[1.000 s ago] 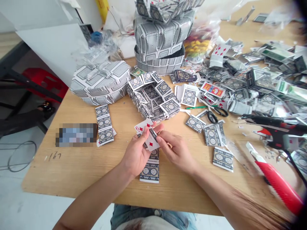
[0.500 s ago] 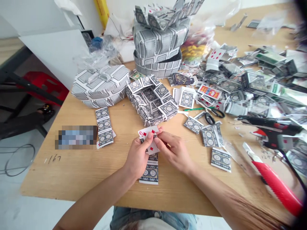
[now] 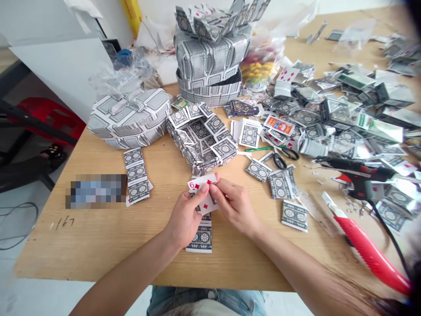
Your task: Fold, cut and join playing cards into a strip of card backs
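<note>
Left hand (image 3: pixel 186 217) and right hand (image 3: pixel 234 207) pinch a diamonds playing card (image 3: pixel 201 191) above a card strip (image 3: pixel 199 239) near the tabletop's (image 3: pixel 98 250) front edge.

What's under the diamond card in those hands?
A strip of patterned card backs lies on the table, but the left hand, right hand and card cover its upper part.

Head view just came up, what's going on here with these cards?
A person's left hand and right hand pinch a red-diamond playing card over a row of card backs on a wooden table. Nearby sit a box-like structure of playing cards and, further right, a hot glue gun.
</note>
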`<state>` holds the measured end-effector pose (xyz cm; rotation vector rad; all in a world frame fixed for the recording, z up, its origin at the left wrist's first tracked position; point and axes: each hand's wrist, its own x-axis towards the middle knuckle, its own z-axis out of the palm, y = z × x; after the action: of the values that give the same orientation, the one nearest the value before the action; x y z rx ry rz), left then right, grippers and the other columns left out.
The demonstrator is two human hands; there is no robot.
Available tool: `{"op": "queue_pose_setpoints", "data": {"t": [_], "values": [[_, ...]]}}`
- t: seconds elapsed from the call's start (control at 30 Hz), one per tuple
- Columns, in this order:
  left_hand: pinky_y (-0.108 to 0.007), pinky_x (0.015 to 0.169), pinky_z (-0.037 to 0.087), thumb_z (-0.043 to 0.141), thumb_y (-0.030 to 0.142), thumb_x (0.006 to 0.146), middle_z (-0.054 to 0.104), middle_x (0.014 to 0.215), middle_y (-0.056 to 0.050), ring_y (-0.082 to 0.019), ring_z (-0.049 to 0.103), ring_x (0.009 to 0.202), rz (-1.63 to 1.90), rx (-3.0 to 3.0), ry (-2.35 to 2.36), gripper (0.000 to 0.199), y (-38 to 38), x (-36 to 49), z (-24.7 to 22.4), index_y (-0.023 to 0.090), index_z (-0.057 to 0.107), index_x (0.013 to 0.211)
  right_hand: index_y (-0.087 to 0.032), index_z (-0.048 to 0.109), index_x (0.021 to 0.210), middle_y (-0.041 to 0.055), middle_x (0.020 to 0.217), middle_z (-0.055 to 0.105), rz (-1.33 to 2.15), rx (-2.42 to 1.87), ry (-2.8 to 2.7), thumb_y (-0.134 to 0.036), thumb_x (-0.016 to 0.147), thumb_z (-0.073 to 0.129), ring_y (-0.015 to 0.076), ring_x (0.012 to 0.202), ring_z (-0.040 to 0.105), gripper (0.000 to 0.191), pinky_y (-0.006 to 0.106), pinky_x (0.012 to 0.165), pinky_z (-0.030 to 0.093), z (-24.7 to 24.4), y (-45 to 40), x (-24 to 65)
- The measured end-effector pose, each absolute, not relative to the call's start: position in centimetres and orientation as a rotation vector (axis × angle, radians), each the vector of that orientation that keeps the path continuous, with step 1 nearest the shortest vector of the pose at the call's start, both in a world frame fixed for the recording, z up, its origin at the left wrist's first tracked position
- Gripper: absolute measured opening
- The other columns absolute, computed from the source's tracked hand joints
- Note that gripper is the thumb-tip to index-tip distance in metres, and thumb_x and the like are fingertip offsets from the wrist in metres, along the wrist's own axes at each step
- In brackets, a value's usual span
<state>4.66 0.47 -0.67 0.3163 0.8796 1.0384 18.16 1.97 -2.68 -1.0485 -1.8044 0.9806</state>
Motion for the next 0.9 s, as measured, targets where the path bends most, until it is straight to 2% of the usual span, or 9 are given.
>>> {"op": "queue_pose_setpoints", "data": {"t": [0.07,0.2,0.27,0.37,0.5,0.67,0.77,0.83,0.9], "values": [[-0.036,0.102,0.047,0.075,0.03,0.081,0.074,0.108,-0.009,-0.026,0.062,0.116,1.02,0.297,0.852,0.032,0.7,4.6,-0.5,0.015,0.072,0.109,-0.022,0.046,0.071,-0.002,0.064,0.048,0.955,-1.091,-1.768,-0.029,0.1,0.043,0.0114,0.056,0.043,0.03,0.025,0.056,0.036,-2.6,2.0,18.2],[-0.041,0.106,0.044,0.06,0.05,0.09,0.069,0.12,-0.013,-0.028,0.055,0.125,0.961,0.236,0.677,0.049,1.1,4.4,-0.1,0.013,0.066,0.121,-0.022,0.041,0.063,-0.0034,0.057,0.042,0.942,-1.171,-1.685,-0.037,0.1,0.044,0.0113,0.052,0.04,0.039,0.026,0.054,0.035,-2.3,2.2,18.5],[-0.041,0.108,0.042,0.053,0.05,0.094,0.067,0.124,-0.013,-0.027,0.054,0.127,0.938,0.225,0.64,0.048,1.1,4.4,-0.1,0.013,0.065,0.123,-0.022,0.041,0.063,-0.0035,0.057,0.041,0.938,-1.198,-1.653,-0.039,0.099,0.044,0.0112,0.052,0.04,0.041,0.026,0.053,0.034,-2.2,2.3,18.6],[-0.04,0.109,0.042,0.06,0.043,0.093,0.069,0.12,-0.011,-0.026,0.056,0.125,0.972,0.307,0.674,0.038,0.7,4.7,-0.7,0.015,0.068,0.117,-0.021,0.042,0.064,-0.0035,0.058,0.042,0.916,-1.21,-1.628,-0.036,0.099,0.045,0.0109,0.053,0.04,0.039,0.025,0.053,0.033,-2.2,2.2,18.6],[-0.04,0.103,0.047,0.072,0.045,0.083,0.073,0.108,-0.011,-0.027,0.062,0.116,0.994,0.458,0.769,0.039,0.5,4.7,-1.8,0.015,0.073,0.108,-0.021,0.043,0.064,-0.0039,0.058,0.041,0.853,-1.172,-1.702,-0.03,0.1,0.046,0.0099,0.052,0.04,0.037,0.025,0.052,0.031,-2.2,2.1,18.9],[-0.038,0.09,0.054,0.071,0.045,0.083,0.074,0.106,-0.011,-0.027,0.067,0.105,0.991,0.589,0.86,0.039,0.9,4.2,-1.8,0.018,0.072,0.111,-0.021,0.047,0.061,-0.0037,0.056,0.042,0.641,-1.222,-1.86,-0.03,0.098,0.051,0.0096,0.05,0.04,0.038,0.026,0.049,0.03,-1.6,2.7,20.7],[-0.034,0.082,0.056,0.071,0.045,0.082,0.075,0.1,-0.011,-0.026,0.07,0.095,0.925,0.684,0.882,0.039,1.0,4.0,-1.4,0.016,0.073,0.109,-0.021,0.063,0.083,-0.0009,0.07,0.052,0.531,-1.268,-1.768,-0.035,0.091,0.063,0.0119,0.059,0.047,0.016,0.026,0.054,0.037,-1.1,3.1,21.6],[-0.031,0.078,0.055,0.07,0.044,0.083,0.075,0.094,-0.01,-0.024,0.071,0.087,0.859,0.738,0.864,0.037,0.9,4.0,-1.3,0.015,0.075,0.104,-0.023,0.068,0.099,0.0032,0.087,0.06,0.653,-1.194,-1.783,-0.036,0.09,0.065,0.0138,0.071,0.055,0.016,0.027,0.06,0.044,-0.9,3.1,21.6],[-0.029,0.073,0.054,0.069,0.044,0.083,0.075,0.089,-0.011,-0.023,0.071,0.082,0.812,0.742,0.834,0.036,0.7,4.0,-1.4,0.013,0.075,0.1,-0.023,0.07,0.095,0.0043,0.092,0.063,0.836,-1.105,-1.797,-0.033,0.093,0.061,0.0141,0.075,0.059,0.014,0.027,0.063,0.048,-0.7,3.0,21.2]]}}
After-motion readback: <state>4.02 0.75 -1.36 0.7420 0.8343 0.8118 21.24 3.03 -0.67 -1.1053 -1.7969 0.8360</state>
